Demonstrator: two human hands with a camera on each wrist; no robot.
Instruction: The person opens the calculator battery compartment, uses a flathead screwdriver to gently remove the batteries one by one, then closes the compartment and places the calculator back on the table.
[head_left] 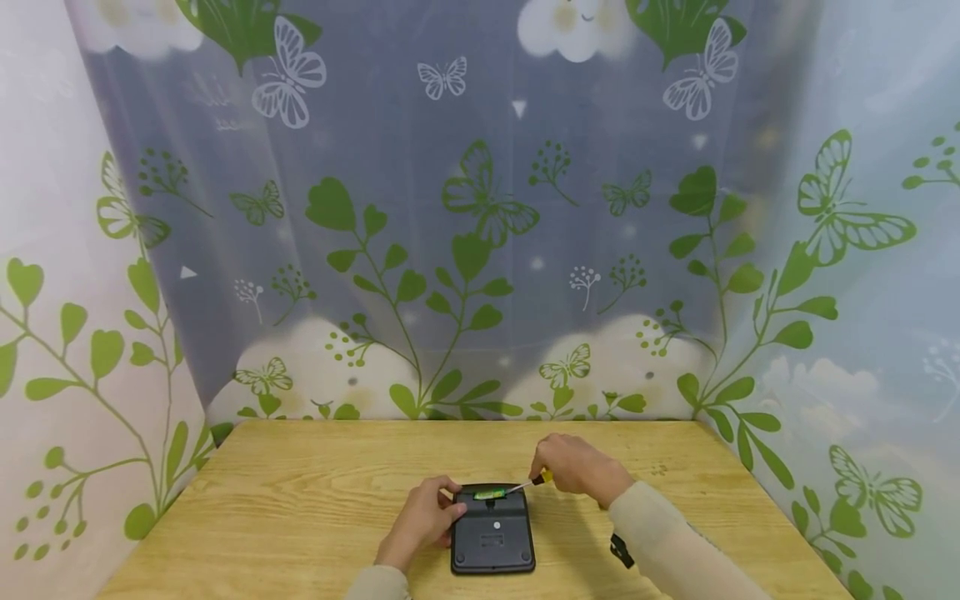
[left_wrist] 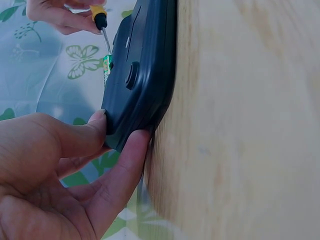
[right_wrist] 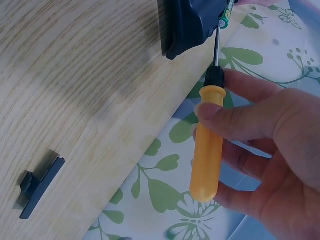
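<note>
A black desk calculator [head_left: 480,554] lies back side up on the table, its battery compartment uncovered at the far end. A green battery [head_left: 490,495] sits in that compartment. My left hand [head_left: 423,517] grips the calculator's left edge, thumb on its back and fingers along the side, as the left wrist view shows. In my right hand [head_left: 573,465] is a screwdriver [right_wrist: 206,150] with a yellow handle and black collar, held between thumb and fingers. Its metal shaft slants down to the battery's right end; whether the tip touches the battery or slips beside it cannot be told.
A small black battery cover [right_wrist: 44,187] lies on the wooden table [head_left: 315,492], right of the calculator and near my right forearm. Curtains [head_left: 480,317] printed with leaves and butterflies hang behind the table and at both sides.
</note>
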